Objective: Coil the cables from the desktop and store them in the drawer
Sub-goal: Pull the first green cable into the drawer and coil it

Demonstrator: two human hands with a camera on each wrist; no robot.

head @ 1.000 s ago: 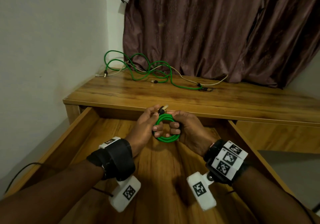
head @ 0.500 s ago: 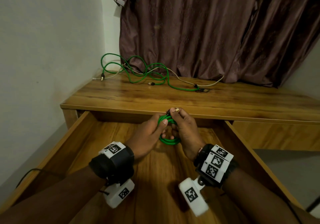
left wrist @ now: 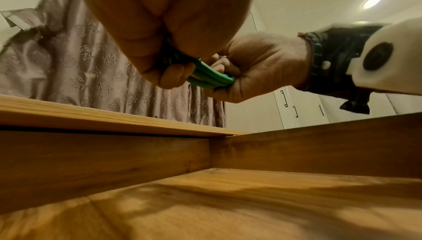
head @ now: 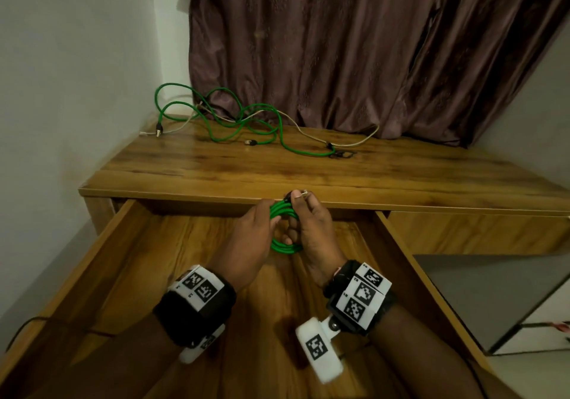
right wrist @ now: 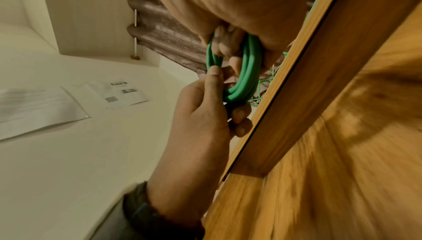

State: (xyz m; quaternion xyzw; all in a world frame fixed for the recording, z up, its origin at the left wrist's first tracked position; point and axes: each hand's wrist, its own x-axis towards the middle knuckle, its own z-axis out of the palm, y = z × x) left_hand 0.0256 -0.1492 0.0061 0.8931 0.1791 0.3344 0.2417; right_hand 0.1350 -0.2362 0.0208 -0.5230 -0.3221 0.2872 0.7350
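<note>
A green cable coil (head: pixel 282 246) hangs upright between both hands over the open wooden drawer (head: pixel 123 260), just in front of the desk's edge. My left hand (head: pixel 273 218) grips the coil's left side. On the right side my right hand (head: pixel 296 213) has fingers through the loop, with thumb and finger pinching the plug end (head: pixel 303 193) at the top. In the left wrist view the coil (left wrist: pixel 210 79) is clamped between left hand (left wrist: pixel 173 74) and right hand (left wrist: pixel 258 67). From the right wrist the coil (right wrist: pixel 246 74) shows several turns. A loose green cable (head: pixel 234 121) and a beige cable (head: pixel 339 142) lie tangled on the desktop (head: pixel 277 170).
A brown curtain (head: pixel 339 44) hangs behind the desk and a white wall (head: pixel 77 74) bounds the left. A closed drawer front (head: pixel 462 232) sits to the right. The drawer floor (left wrist: pixel 228 207) below the hands is bare wood. A thin black cord (head: pixel 24 327) trails at lower left.
My right hand has turned over the coil and brought the plug end up to its top. Both hands have shifted slightly towards the desk edge, still holding the coil.
</note>
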